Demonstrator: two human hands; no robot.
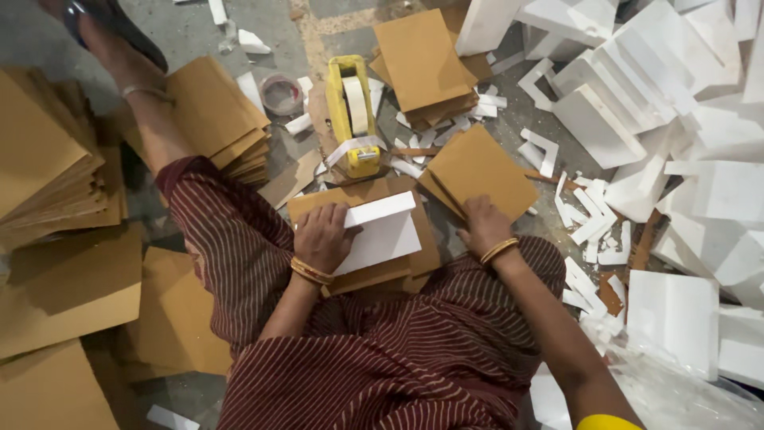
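While you're sat on the floor looking down, here's the spread, left to right:

Far left: fanned brown board stack (48, 167) on the floor, with loose brown sheets (68, 287) lying below it.

Upper left: another board pile (219, 119) just past your striped knee (231, 239), your foot (119, 48) sticking out beyond it.

Left hand: your left hand (322, 236) is pressed flat, fingers spread, on the left edge of the white foam block (382, 232). Not wrapped around it, more pinning it down.

Foam block: sits on a brown card sheet (318, 203), right in front of you between both hands, tilted a bit.

Behind it: yellow tape dispenser (352, 111), tape end hanging off its front, close to the card's far edge. A tape roll (281, 93) lies just left of it.

Centre top: small cardboard stack (422, 64) beside the dispenser.

Right hand: your right hand (484, 227) is curled closed on the near corner of a brown card square (481, 171), which lies just right of the foam block. Looks like fingertips gripping the edge, though they're partly hidden.

Right: white foam strips (593, 215) scattered about.

Far right: big jumble of white foam slabs (637, 87), and one slab (675, 318) near your right arm.
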